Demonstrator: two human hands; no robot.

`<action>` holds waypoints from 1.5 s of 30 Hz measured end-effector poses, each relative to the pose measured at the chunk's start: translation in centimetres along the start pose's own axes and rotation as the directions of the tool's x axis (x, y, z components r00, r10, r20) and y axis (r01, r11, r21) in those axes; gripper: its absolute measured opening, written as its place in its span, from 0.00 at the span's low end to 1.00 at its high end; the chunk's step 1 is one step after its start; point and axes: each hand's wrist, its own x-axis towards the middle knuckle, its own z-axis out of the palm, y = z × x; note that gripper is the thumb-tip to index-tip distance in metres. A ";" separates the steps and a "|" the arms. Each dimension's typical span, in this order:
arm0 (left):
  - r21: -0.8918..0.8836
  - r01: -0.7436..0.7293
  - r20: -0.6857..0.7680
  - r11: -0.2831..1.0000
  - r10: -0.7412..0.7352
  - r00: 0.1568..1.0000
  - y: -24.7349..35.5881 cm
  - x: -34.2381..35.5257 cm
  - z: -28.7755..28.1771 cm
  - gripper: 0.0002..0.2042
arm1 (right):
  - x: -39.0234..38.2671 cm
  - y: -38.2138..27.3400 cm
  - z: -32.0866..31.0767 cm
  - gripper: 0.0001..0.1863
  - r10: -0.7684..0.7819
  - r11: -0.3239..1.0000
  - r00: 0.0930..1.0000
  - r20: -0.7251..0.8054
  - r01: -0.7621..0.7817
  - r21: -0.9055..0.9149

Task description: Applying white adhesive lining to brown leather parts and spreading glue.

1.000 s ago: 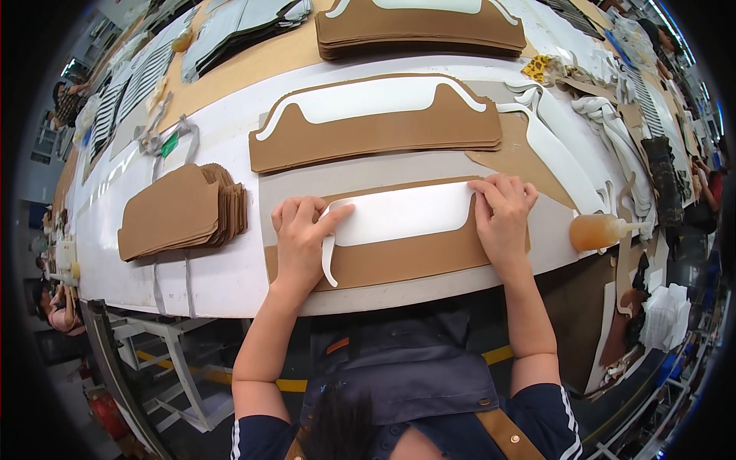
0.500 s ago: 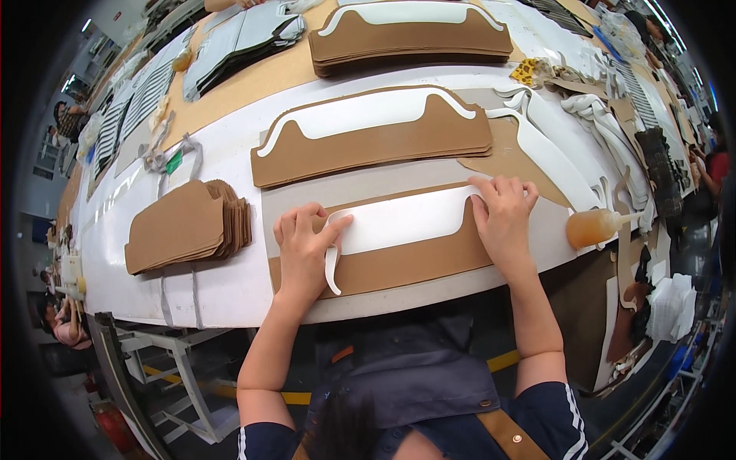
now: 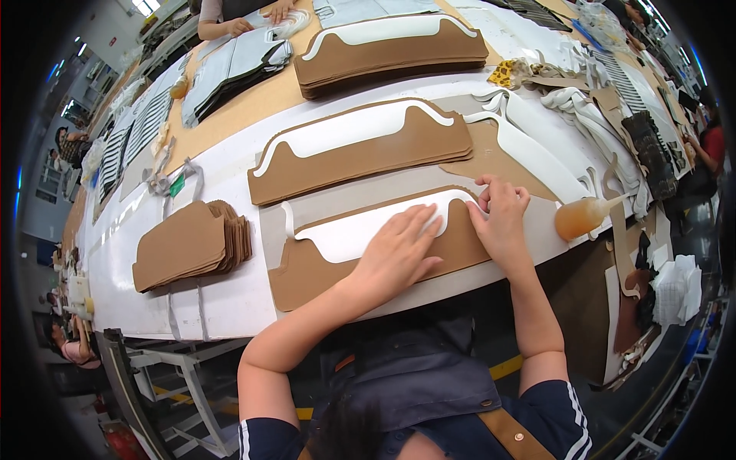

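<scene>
In front of me a brown panel [image 3: 299, 277] lies on the table with a long white shaped piece [image 3: 337, 232] on top of it. My left hand [image 3: 399, 244] is laid flat on the white piece right of its middle, fingers stretched out. At the piece's right end, my right hand [image 3: 501, 218] has its thumb and fingers bent around the narrow tail. The white piece's left tail curls up off the panel. Beyond it lies a stack of brown panels [image 3: 368, 146], topped by a similar white piece [image 3: 337, 130].
An amber squeeze bottle [image 3: 580, 218] lies tilted right of my right hand. Smaller brown pieces [image 3: 188, 249] are stacked at left. White strips [image 3: 537, 149] lie at far right. Another brown stack [image 3: 391, 57] stands farther back, and another person's hands [image 3: 239, 27] work at the far edge.
My left hand has left the white piece's left end and moved right, now flat on its surface. The left tail has sprung up. My right hand stays at the right end.
</scene>
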 end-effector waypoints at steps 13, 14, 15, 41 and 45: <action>0.110 0.002 -0.041 0.994 0.003 0.999 1.5 4.7 4.4 0.30 | -1.7 1.1 -1.6 0.21 0.053 0.994 0.996 -0.072 -0.046 0.101; 0.115 0.012 -0.059 0.993 -0.005 0.998 1.5 4.7 4.5 0.30 | -2.1 1.1 -1.9 0.21 0.083 0.991 0.994 -0.073 -0.074 0.112; 0.119 0.022 -0.077 0.993 -0.013 0.997 1.6 4.7 4.7 0.29 | -2.5 1.1 -2.0 0.20 0.112 0.987 0.991 -0.073 -0.103 0.124; 0.029 -0.059 -0.067 0.998 0.061 0.996 2.3 4.8 5.0 0.27 | -7.4 1.7 -1.9 0.18 -0.001 0.974 0.984 -0.176 -0.038 -0.222; 0.010 -0.096 -0.064 0.995 0.096 0.993 2.0 4.9 5.3 0.27 | -7.4 1.8 -1.6 0.19 -0.011 0.968 0.982 -0.187 -0.036 -0.249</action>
